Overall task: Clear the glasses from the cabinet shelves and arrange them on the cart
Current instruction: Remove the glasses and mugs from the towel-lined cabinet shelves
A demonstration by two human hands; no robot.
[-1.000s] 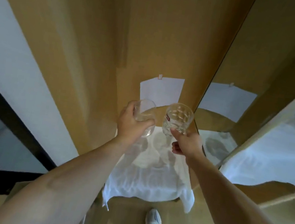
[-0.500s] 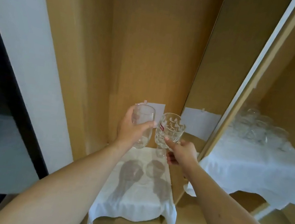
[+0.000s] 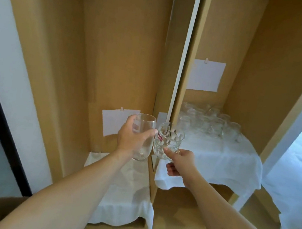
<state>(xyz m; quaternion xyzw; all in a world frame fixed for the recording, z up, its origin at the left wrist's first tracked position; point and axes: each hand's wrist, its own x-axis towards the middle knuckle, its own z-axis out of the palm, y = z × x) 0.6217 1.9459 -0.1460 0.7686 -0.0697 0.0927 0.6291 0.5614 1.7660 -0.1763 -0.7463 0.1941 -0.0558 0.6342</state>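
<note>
Two glasses held up side by side in front of the open cabinet.

The smooth glass [image 3: 143, 136] stands upright, mouth up, the left hand [image 3: 131, 140] wrapped round its side with thumb across the front. Just beside it, rims nearly touching, the patterned glass [image 3: 168, 143] with a red label also stands upright; the right hand [image 3: 179, 162] pinches it low down, thumb against the bowl, other fingers curled beneath. Below lies the white cloth [image 3: 124, 198] on the left shelf, a small glass [image 3: 96, 152] at its back corner. To the right, a cloth-covered cart [image 3: 217, 162] carries a cluster of glasses [image 3: 209, 120].
</note>
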